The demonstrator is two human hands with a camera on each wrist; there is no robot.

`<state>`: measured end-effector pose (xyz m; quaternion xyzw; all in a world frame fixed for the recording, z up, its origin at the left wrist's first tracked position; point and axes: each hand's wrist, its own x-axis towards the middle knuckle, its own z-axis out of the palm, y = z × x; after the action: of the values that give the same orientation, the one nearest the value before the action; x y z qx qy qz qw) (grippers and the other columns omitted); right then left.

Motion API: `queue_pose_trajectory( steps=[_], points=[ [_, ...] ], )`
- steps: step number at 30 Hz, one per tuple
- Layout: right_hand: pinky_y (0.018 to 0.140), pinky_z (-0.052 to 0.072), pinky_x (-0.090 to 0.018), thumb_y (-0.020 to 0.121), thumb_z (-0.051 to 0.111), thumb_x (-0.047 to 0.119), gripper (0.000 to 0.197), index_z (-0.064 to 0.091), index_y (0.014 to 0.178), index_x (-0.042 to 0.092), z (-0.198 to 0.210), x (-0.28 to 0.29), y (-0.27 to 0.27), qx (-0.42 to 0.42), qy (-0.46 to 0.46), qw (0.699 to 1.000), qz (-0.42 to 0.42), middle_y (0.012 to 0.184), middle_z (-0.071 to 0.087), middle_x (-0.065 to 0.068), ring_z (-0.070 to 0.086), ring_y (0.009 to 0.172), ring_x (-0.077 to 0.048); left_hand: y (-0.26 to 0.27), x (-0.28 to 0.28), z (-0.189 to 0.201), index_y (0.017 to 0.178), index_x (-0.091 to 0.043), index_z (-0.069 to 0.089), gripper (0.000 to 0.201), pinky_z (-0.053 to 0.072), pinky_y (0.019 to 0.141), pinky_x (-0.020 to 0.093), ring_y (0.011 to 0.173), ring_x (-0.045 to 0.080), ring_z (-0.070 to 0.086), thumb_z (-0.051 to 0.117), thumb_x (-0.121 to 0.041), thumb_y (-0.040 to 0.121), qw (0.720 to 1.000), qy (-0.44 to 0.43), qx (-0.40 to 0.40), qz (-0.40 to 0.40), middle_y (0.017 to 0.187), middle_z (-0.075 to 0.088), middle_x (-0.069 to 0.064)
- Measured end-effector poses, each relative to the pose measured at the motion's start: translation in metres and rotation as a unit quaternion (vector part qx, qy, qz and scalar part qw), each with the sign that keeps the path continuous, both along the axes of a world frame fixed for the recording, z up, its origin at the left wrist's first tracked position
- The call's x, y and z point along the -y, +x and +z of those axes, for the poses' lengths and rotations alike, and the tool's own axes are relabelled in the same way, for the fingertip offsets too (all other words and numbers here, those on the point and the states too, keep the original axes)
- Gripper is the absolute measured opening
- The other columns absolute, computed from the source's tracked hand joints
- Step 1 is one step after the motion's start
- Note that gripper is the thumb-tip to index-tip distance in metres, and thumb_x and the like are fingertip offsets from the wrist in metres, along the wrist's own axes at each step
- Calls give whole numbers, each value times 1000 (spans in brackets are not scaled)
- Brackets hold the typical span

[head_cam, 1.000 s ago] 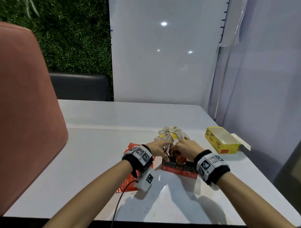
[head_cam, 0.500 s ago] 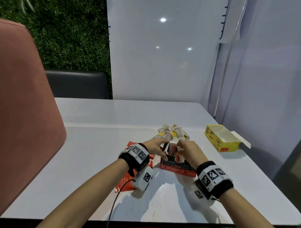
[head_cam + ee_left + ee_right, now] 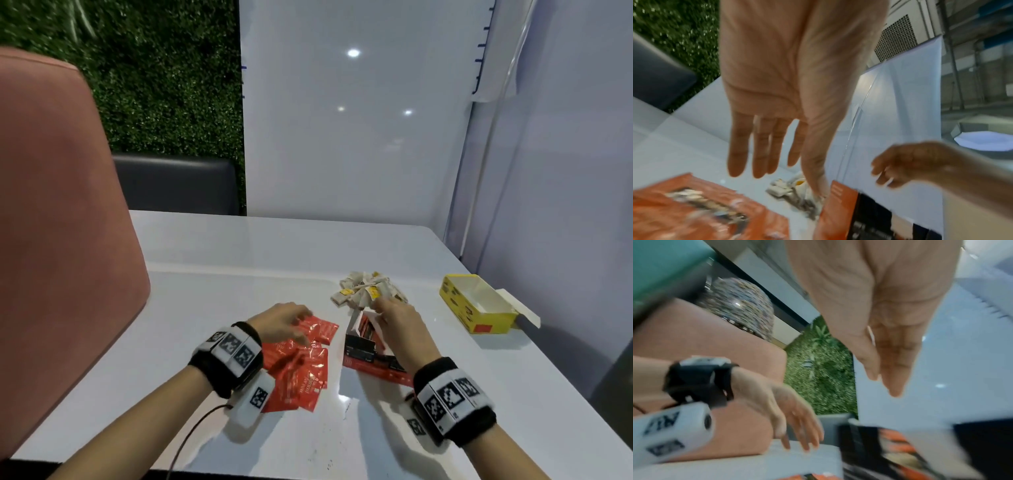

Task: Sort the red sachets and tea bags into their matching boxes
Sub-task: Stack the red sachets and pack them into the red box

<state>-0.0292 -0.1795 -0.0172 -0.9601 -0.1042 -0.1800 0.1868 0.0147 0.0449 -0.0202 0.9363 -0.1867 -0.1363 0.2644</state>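
Observation:
A loose pile of red sachets (image 3: 301,366) lies on the white table, left of a red and black box (image 3: 368,356) whose top flaps stand open. My left hand (image 3: 287,322) hovers flat over the pile's far edge; its fingers (image 3: 760,146) are straight and hold nothing. My right hand (image 3: 397,322) is over the open box with straight, empty fingers (image 3: 894,366). Behind the box is a heap of white tea bags (image 3: 366,291) with yellow tags. An open yellow box (image 3: 476,305) sits at the right.
A pink chair back (image 3: 51,222) rises at the table's left edge. A white panel (image 3: 342,137) closes off the back and a translucent wall (image 3: 565,205) the right. A cable (image 3: 191,442) hangs from my left wrist near the front edge.
My left hand has left the red and black box and moved left over the sachet pile. My right hand has stayed above the box and reached a little farther forward.

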Motion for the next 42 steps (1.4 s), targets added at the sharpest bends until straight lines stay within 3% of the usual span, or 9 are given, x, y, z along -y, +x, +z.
queue_pose_trajectory(
  steps=[5,8,13,20,24,27,32,37,42],
  points=[
    [90,45,-24,90,57,10,28,55,118,9,-13,-64,-2,-95,-55,983,150,116,60,-6,57,109,-21,-23,-31,-31,136,-17,31,93,40,105,41,123,22,41,84,-33,62,986,157,-46,25,136,39,6],
    [107,36,-41,82,67,16,66,32,137,7,-42,-91,10,-244,-148,948,140,134,43,-17,39,127,-32,-36,-24,-47,139,-10,23,105,40,103,41,126,26,33,86,-31,57,972,227,44,39,135,31,10],
    [108,31,-49,76,71,14,83,20,140,3,-55,-103,20,-227,-220,943,105,136,37,-27,29,130,-42,-41,-19,-47,132,-14,33,89,43,97,35,122,23,44,85,-24,60,975,211,55,32,135,46,4],
    [93,47,-39,83,62,8,32,55,114,8,-33,-88,16,-196,-57,972,113,117,59,-12,56,111,-29,-41,-35,-23,115,-14,51,48,45,70,22,93,19,59,72,-18,73,987,135,71,57,112,63,6],
    [70,48,-25,81,64,4,16,52,90,12,-6,-58,2,-184,108,970,112,94,60,-2,58,88,-19,-50,-61,-6,96,-16,69,23,43,59,11,73,8,59,70,-25,74,990,-95,16,105,87,69,-1],
    [81,56,-36,82,64,1,22,56,102,3,0,-45,-13,-210,323,915,120,101,67,-11,66,92,-23,-65,-61,-12,103,-13,66,32,50,66,18,79,12,66,62,-18,72,927,-337,-121,113,92,71,2],
    [70,57,-24,84,63,4,22,59,102,16,-5,-51,-46,-209,541,807,112,98,69,-4,69,89,-18,-78,-36,-24,123,3,48,47,55,79,39,99,35,66,49,-3,76,801,-495,-310,131,109,66,24],
    [83,56,-40,82,64,2,21,63,102,8,-33,-55,-64,-207,678,701,70,97,72,-10,70,90,-26,-83,-31,-25,128,-1,53,52,42,98,59,98,29,60,53,-35,90,662,-610,-414,139,107,62,21],
    [78,54,-22,81,67,3,30,64,89,31,-34,-70,-69,1,575,817,43,85,73,12,68,82,-7,-87,-25,-21,112,2,66,69,31,106,60,111,30,54,55,-57,80,590,-658,-456,106,115,60,24]
  ],
)
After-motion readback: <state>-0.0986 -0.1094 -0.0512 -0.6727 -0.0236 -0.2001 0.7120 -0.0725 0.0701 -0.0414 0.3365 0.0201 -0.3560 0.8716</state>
